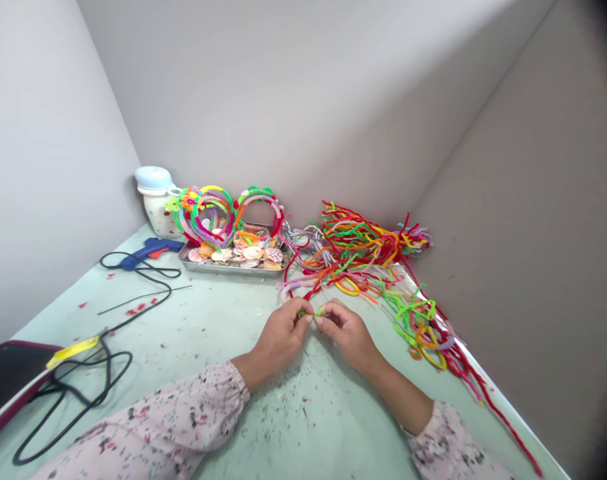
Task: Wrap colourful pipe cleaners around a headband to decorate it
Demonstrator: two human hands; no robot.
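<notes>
Pipe cleaner [320, 311], green, sits between left hand [282, 335] and right hand [352, 337], pinched by both.

Green piece [320, 311]: small, bright green at the right, darker at the left. Pinched at the fingertips of both left hand [282, 333] and right hand [352, 335], thumb tips near each other. Lies roughly crosswise between them. Only short bits show; full length and shape hidden by fingers. Texture too small to tell.
</notes>
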